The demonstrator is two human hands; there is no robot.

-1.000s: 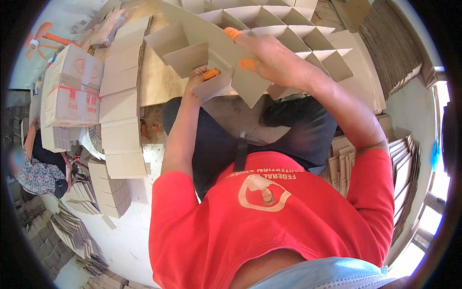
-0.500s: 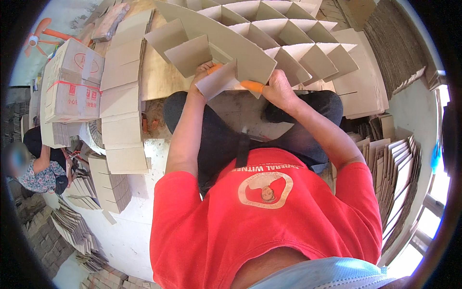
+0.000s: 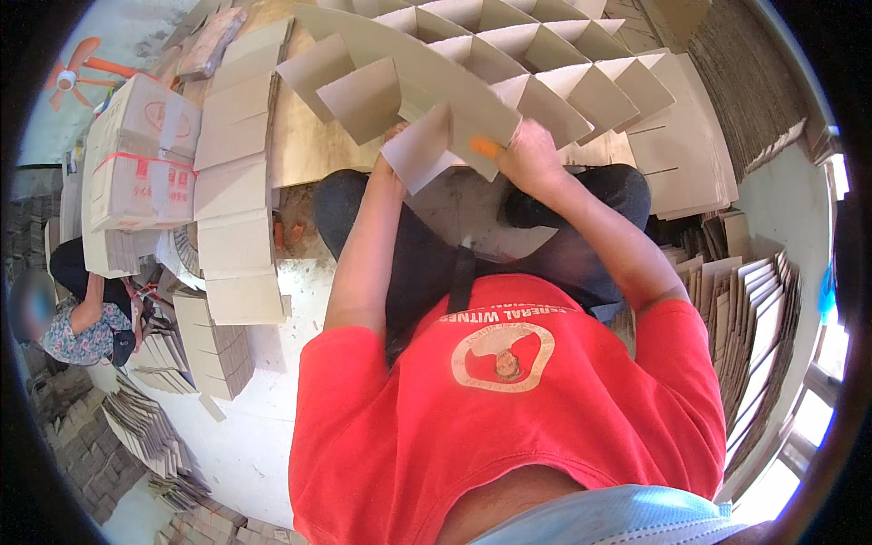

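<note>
A long cardboard strip runs from the upper left down to my right hand, with small cardboard pieces standing crosswise along its near side. My right hand is closed on the strip's near right end; an orange cover sits on one of its digits. The nearest small cardboard piece stands in front of my left hand and hides its fingers, so its grip does not show. Past the strip spreads an assembled cardboard divider grid with open cells.
Slotted cardboard sheets overlap along the wooden table's left side, next to a taped carton. More flat sheets lie at the right. Cardboard stacks lean by the right wall. Another person sits at far left, near an orange fan.
My left hand has shifted slightly right and is now more hidden behind the nearest small piece, which has also moved right and down. My right hand has closed further around the strip's end.
</note>
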